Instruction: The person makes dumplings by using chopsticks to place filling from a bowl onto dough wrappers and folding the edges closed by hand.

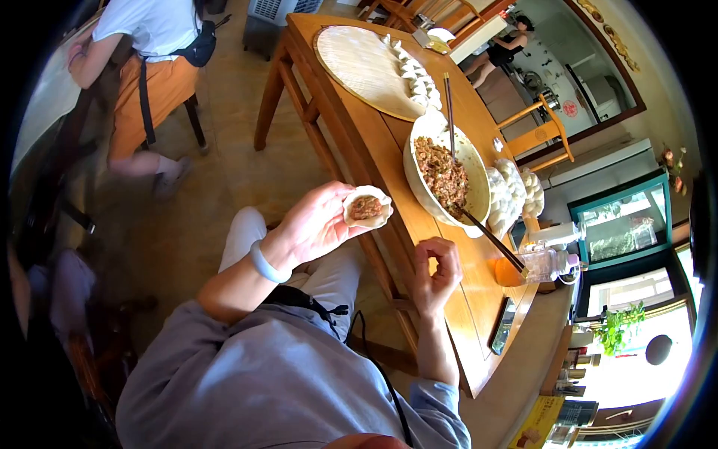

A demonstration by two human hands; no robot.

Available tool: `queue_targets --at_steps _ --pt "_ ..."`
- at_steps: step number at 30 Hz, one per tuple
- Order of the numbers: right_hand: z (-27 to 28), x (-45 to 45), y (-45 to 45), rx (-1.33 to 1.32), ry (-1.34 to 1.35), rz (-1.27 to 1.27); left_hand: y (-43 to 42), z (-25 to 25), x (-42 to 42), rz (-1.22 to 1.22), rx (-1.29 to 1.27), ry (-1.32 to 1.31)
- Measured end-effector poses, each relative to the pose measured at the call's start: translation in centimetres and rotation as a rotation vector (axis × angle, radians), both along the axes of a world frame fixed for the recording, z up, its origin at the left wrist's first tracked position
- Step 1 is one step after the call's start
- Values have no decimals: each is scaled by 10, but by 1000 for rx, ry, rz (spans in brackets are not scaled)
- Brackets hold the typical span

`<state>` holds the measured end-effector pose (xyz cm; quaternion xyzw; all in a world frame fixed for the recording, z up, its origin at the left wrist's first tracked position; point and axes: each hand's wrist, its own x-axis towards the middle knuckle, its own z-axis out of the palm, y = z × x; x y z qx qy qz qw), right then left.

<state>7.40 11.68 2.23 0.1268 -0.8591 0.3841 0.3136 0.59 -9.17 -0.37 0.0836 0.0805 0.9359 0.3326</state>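
Note:
My left hand (313, 224), with a pale bangle (271, 263) on its wrist, holds up a round dumpling wrapper (384, 212) cupped around a dab of meat filling (366, 208). By the table edge is my right hand (437, 275), its fingers curled in and nothing visible in them. Beyond it a large white bowl (479, 196) holds minced filling (441, 173). One chopstick pair (493, 243) leans over the bowl's near rim, and another pair (449, 112) stands at the far side.
On the wooden table (419, 258) are a round board (351, 60) with several folded dumplings (419, 78), bagged white items (507, 196), a bottle (542, 266) and a phone (502, 325). One person (161, 67) sits at the left; another (508, 49) is in the kitchen.

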Motion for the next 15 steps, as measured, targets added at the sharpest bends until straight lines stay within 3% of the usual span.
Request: queue_targets --at_steps 3,6,10,13,15 --pt "13 -7 -10 131 -103 73 -1 4 4 10 -16 16" --pt "5 -14 -10 -105 -519 141 -1 1 3 26 -26 31" --pt "0 -31 -5 -110 -497 247 4 2 -1 62 -60 36" --pt "11 -32 4 -270 -563 262 7 8 -1 84 -54 10" --pt "19 -23 29 -332 -788 267 8 10 -2 100 -53 -7"
